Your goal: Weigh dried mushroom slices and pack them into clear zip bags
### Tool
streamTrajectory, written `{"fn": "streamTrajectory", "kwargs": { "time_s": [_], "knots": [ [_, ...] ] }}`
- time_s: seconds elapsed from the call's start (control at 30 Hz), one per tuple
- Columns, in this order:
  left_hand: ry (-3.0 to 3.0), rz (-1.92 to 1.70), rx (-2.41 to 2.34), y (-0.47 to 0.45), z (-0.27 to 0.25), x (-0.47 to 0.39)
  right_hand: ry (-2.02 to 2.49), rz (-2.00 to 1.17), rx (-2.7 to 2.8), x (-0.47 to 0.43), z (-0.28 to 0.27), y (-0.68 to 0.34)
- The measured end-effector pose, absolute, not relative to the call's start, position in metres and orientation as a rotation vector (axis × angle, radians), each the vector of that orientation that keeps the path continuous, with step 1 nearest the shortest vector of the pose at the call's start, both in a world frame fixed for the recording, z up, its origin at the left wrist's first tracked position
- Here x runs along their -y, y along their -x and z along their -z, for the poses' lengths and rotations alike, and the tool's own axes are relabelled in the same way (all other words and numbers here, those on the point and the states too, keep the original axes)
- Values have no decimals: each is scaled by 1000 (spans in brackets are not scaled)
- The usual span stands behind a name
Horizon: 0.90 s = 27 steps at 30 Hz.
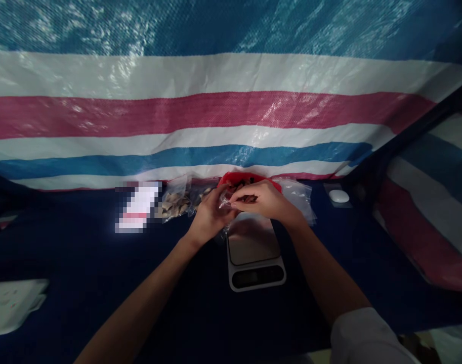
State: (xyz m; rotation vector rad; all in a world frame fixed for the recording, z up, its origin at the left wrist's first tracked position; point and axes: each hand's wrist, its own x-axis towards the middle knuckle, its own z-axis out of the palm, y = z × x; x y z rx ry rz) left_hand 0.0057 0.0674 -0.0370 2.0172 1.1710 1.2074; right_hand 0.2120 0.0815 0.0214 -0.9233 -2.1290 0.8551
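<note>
My left hand (pixel 211 217) grips a small clear plastic bag (pixel 225 199), holding it up just behind the kitchen scale. At the mouth of that bag, the fingertips of my right hand (pixel 269 203) are pinched together; what they hold, if anything, is too small to make out. Behind both hands lies a red bag (pixel 270 180) with dark brown pieces in it, partly covered by my fingers. The white kitchen scale (pixel 254 247) sits below my hands, its display toward me and its back edge hidden.
Left of my hands lie clear bags of brownish pieces (pixel 174 204) and a blurred-out bright white shape (pixel 141 205). Flat clear bags (pixel 299 197) lie to the right, with a white oval object (pixel 339 196) farther right. A white power strip (pixel 14 306) is at left. Striped sheeting (pixel 200 114) rises behind.
</note>
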Motion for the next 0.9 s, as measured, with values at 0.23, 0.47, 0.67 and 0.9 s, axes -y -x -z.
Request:
{"fn": "streamTrajectory", "kwargs": {
  "time_s": [0.23, 0.47, 0.67, 0.9],
  "knots": [
    [-1950, -1214, -1146, 6, 31, -72, 984, -893, 2036, -101, -11, -244],
    [-1783, -1136, -1077, 16, 27, -78, 1388, -524, 2388, -118, 7, -260],
    [-1776, -1165, -1109, 17, 26, -79, 1422, -472, 2578, -115, 10, -248],
    [-1772, -1144, -1067, 15, 28, -78, 1461, -402, 2632, -114, 16, -243]
  ]
}}
